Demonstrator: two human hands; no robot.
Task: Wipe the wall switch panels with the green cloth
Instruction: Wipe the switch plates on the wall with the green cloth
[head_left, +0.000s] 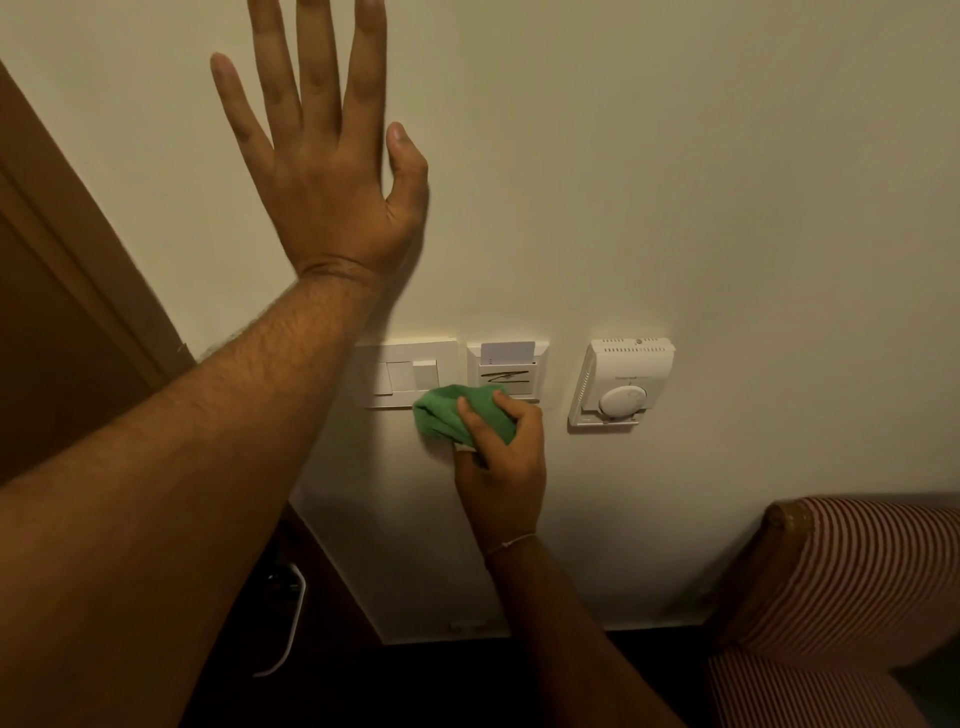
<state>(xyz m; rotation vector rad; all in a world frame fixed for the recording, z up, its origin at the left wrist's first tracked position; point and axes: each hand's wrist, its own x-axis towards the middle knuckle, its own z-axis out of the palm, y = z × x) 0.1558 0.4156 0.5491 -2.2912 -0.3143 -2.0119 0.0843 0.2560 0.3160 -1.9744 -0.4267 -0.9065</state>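
A person's left hand (322, 171) lies flat and spread on the wall (675, 156) at upper left, apparently for support, while the right hand (501, 457), fingers (467, 415) clenched around the green cloth (447, 415), presses it against the lower edges of the switch panel (405, 371) and key-card panel (506, 366) at center frame.
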